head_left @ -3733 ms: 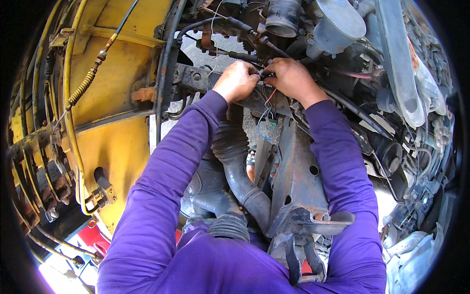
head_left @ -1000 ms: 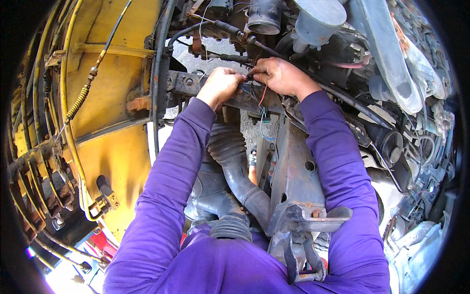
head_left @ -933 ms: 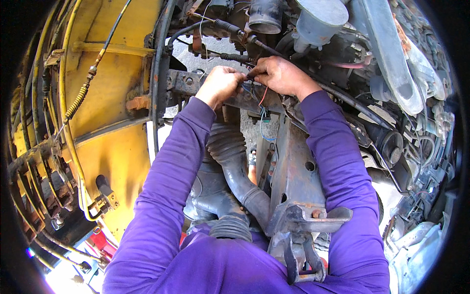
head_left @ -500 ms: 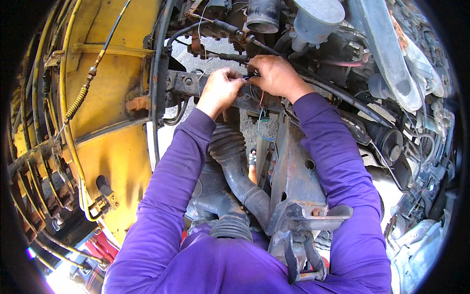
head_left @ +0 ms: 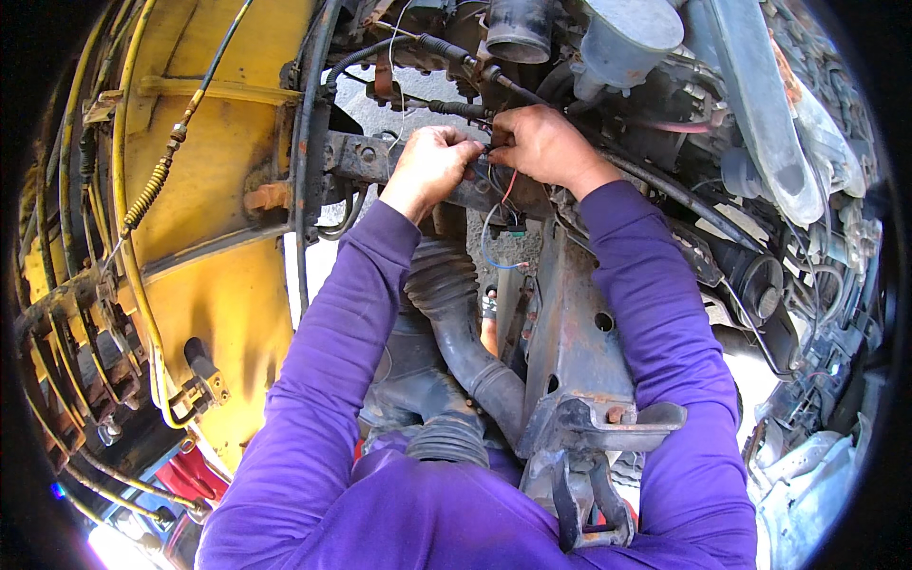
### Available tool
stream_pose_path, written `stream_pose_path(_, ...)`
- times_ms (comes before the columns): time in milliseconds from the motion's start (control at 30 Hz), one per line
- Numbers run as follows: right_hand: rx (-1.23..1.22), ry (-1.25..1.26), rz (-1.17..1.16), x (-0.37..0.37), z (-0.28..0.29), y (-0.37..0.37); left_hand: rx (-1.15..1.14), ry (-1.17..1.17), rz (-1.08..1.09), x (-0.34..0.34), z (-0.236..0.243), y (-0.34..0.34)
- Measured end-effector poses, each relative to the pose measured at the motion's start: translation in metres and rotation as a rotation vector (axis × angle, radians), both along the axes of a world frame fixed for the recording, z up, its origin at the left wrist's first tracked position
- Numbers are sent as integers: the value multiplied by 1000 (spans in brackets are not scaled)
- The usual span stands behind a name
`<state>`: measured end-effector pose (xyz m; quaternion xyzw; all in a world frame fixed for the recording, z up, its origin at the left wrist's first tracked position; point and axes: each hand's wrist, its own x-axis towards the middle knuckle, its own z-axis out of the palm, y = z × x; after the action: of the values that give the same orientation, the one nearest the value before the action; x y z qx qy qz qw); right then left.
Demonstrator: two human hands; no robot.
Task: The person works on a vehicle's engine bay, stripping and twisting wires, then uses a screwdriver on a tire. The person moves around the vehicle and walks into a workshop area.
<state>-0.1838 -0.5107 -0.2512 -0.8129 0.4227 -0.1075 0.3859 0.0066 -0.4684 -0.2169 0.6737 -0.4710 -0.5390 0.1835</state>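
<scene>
The left hand and the right hand both pinch one small dark piece, which is located between their fingertips, although the fingers cover most of it and its exact form I cannot tell. Just below are one red wire and one curved blue wire. Grey ground appears through gaps, and one yellow panel stands at left, partly cut by the dark round border.
</scene>
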Motion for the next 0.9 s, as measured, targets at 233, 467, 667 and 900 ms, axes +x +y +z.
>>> stream_pose_path(233, -236, -11, -17, 9, -4, 12, -82, 1, 32, -6, 5, 14)
stream_pose_path(467, -6, -76, -96, 5, 4, 4, -45, 56, 18, 2, -5, 14)
stream_pose_path(667, 286, -151, -120, 0, 16, -4, 124, 284, 229, 3, -11, 14)
stream_pose_path(900, 250, -171, 24, -8, 4, -4, 113, 278, 229, 0, -1, 13)
